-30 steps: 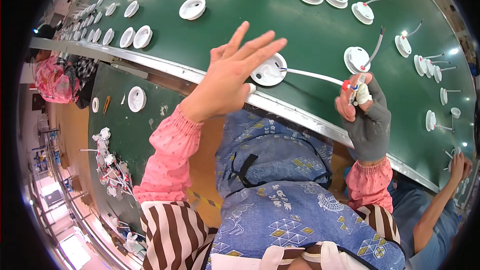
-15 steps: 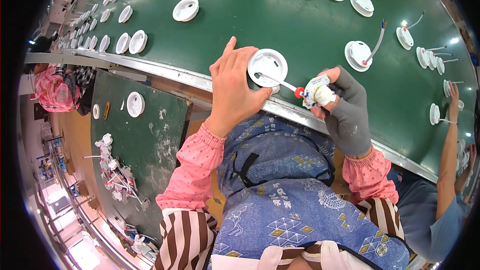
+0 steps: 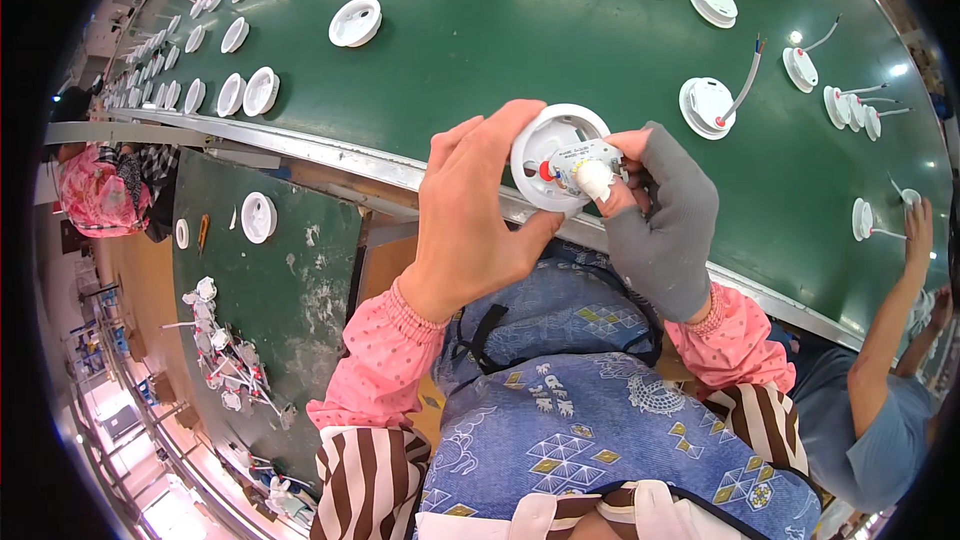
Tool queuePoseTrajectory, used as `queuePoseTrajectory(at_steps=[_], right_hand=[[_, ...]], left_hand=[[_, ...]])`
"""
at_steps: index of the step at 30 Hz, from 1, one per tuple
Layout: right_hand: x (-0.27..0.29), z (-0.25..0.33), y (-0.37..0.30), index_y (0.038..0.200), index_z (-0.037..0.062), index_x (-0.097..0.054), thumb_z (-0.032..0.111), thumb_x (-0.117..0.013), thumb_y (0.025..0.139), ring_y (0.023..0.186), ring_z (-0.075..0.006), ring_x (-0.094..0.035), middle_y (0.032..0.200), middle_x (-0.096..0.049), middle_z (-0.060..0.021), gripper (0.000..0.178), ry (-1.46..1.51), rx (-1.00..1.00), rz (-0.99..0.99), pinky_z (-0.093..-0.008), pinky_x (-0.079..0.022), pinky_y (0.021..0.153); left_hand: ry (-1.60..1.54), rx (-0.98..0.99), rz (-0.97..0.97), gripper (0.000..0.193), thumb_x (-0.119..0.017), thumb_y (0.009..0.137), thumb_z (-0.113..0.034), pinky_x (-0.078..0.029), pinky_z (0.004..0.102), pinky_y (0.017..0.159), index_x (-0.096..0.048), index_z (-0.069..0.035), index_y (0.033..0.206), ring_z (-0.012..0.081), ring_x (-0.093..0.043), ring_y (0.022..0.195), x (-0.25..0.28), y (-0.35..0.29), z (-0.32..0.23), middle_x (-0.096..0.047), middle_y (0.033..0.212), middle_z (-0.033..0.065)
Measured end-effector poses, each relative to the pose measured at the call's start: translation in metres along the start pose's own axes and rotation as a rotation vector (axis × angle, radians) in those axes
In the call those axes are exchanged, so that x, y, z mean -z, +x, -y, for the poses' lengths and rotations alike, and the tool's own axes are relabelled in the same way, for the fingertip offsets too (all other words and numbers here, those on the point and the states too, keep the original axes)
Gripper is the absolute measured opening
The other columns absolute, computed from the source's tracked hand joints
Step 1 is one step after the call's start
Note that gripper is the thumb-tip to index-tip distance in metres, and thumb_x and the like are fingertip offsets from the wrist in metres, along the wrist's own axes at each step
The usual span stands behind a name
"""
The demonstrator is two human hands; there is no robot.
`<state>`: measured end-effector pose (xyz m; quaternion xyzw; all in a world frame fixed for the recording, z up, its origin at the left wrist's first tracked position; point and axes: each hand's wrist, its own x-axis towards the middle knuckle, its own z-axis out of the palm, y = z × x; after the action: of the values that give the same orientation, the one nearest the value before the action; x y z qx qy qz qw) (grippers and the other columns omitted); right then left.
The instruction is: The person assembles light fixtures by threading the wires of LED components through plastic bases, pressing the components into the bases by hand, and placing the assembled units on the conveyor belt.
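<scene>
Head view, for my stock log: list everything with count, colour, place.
held housing: one, white, left hand
small board: one, white, right hand
red piece: one, red, beside small board
corded housings: many, white, bench
open housings: several, white, bench's left
bench: one, green, ahead
side table: one, green, left
loose parts: uncountable, white and red, side table
lone housing: one, white, side table
ring: one, white, side table
thin tool: one, orange, beside ring
co-workers: at least two, blue or pink clothes, both sides
apron: one, blue, worn
left hand: one, bare, around held housing
right hand: one, grey-gloved, on small board
</scene>
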<state>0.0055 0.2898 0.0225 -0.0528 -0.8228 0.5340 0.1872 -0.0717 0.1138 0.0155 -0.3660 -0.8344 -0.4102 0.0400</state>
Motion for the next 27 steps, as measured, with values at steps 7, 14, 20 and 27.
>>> queuePoseTrajectory(at_steps=[7,14,20,27], right_hand=[[-0.001,0.007,0.0,0.099,0.0025,-0.064,-0.002,-0.067,0.075,0.058,-0.0275,-0.061,0.079,-0.059,-0.0128,0.024,-0.121,0.173,-0.045,-0.0341,-0.047,0.053],[0.005,0.013,0.001,0.097,0.0023,-0.064,-0.004,-0.067,0.07,0.061,-0.0315,-0.059,0.079,-0.056,-0.0121,0.028,-0.248,0.44,0.004,-0.037,-0.045,0.052],[0.011,0.018,0.0,0.095,0.0026,-0.062,-0.003,-0.066,0.07,0.063,-0.0324,-0.06,0.08,-0.056,-0.0116,0.026,-0.306,0.473,0.033,-0.0397,-0.044,0.052],[0.021,0.02,-0.004,0.114,0.0074,-0.066,0.006,-0.073,0.068,0.082,-0.0359,-0.064,0.102,-0.06,-0.0158,0.047,-0.261,0.385,0.108,-0.0413,-0.052,0.065]], left_hand=[[-0.221,0.048,0.011,0.078,-0.078,0.065,0.003,-0.051,0.0367,0.099,-0.05,-0.002,0.138,0.0251,-0.065,0.116,0.0,-0.005,-0.012,-0.06,0.131,0.0128],[-0.428,0.098,0.087,0.077,-0.078,0.068,0.006,-0.052,0.0359,0.1,-0.048,-0.002,0.138,0.0228,-0.063,0.121,0.006,-0.005,-0.017,-0.06,0.131,0.012],[-0.603,0.134,0.16,0.081,-0.065,0.075,0.016,-0.055,0.0349,0.094,-0.039,-0.006,0.149,0.0222,-0.069,0.108,0.017,-0.01,-0.01,-0.067,0.118,0.0134],[-0.53,0.212,0.155,0.079,-0.049,0.08,0.02,-0.056,0.0313,0.083,-0.033,-0.004,0.153,0.0206,-0.074,0.088,0.02,-0.016,-0.009,-0.069,0.087,0.0112]])
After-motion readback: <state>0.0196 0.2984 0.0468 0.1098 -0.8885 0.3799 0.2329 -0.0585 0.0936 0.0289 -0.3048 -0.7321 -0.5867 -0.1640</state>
